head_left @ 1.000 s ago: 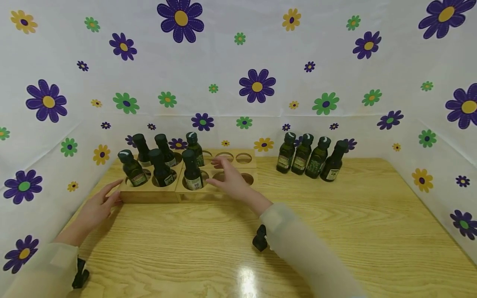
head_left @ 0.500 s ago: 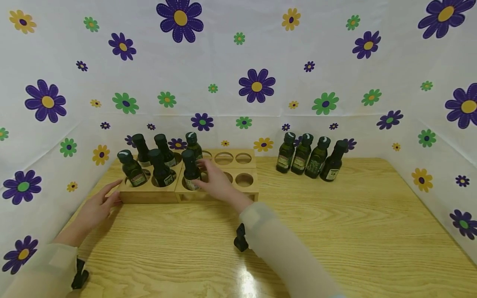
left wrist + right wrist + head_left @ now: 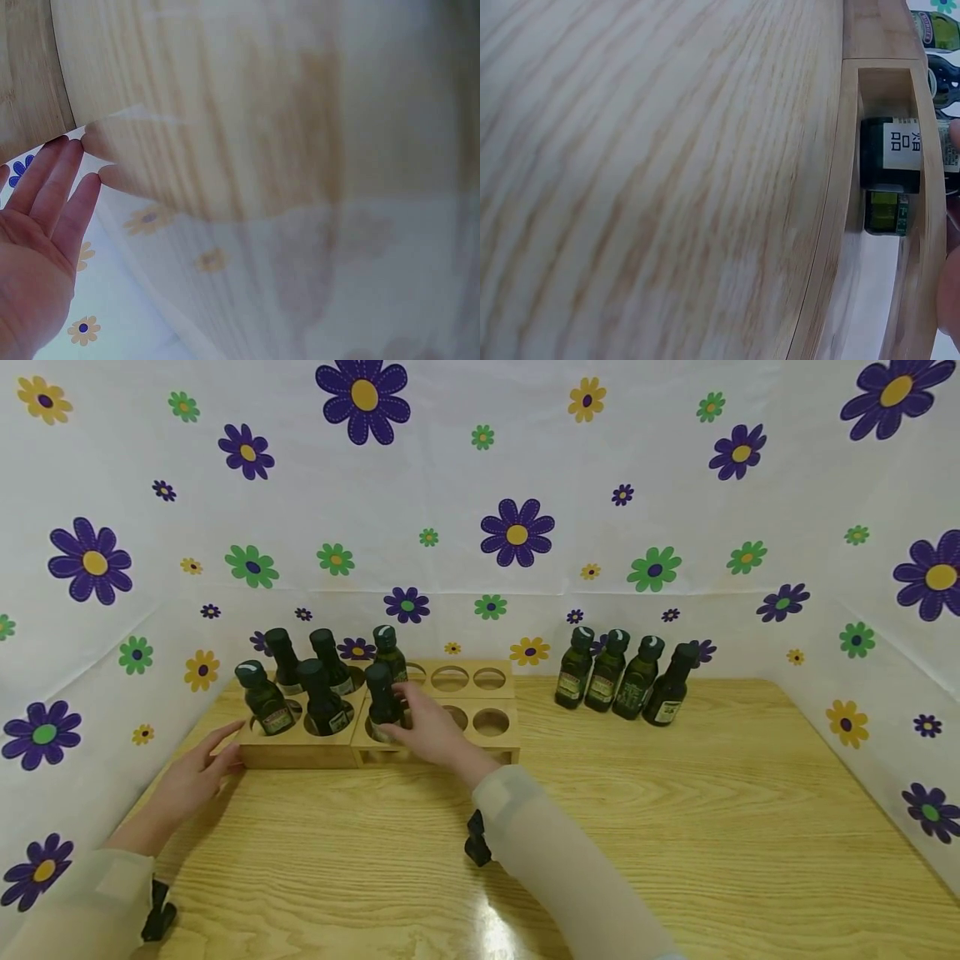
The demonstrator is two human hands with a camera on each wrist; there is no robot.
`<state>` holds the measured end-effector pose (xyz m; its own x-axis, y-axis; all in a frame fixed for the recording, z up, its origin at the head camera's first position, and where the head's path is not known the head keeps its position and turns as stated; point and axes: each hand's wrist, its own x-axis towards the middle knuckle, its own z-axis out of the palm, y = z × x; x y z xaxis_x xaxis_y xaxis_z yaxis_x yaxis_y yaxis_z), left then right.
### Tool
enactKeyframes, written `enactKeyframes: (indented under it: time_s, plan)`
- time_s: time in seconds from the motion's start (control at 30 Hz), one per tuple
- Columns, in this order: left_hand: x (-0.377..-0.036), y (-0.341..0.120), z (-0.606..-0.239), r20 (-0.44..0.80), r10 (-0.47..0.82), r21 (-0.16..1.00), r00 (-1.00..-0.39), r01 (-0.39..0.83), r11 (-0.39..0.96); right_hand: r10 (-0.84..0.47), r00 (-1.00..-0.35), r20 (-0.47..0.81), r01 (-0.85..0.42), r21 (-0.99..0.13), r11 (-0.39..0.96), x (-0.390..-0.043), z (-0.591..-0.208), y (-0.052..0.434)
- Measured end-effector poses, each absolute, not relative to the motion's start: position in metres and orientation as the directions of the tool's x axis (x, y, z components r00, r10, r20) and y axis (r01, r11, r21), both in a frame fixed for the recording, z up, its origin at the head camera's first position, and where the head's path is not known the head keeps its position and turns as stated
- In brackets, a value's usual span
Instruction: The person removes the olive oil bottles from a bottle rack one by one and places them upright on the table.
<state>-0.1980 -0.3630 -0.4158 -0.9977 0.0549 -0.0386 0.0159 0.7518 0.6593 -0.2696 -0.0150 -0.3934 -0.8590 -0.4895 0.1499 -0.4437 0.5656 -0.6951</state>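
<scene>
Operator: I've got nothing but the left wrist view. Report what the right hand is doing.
Observer: In the head view, the right-hand grip is curled round a small dark glass bottle with a pale label.
Operator: Tell me where that bottle is.
Observer: Front row, far left, in the right-hand light wooden rack with round holes.
Operator: Now check to the right of that rack.
Observer: Four small dark green glass bottles with dark caps stand close together on the light wood-grained table.
</scene>
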Motion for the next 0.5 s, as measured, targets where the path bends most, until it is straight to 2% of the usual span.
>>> enactKeyframes:
  time_s: [0.5]
  plan:
    - [-0.1977,-0.3635,-0.4157,-0.029,0.066,0.671,-0.997,0.029,0.741,-0.529,-0.821,0.214,-0.537,-0.606,0.587,-0.2689,-0.3982,-0.0133]
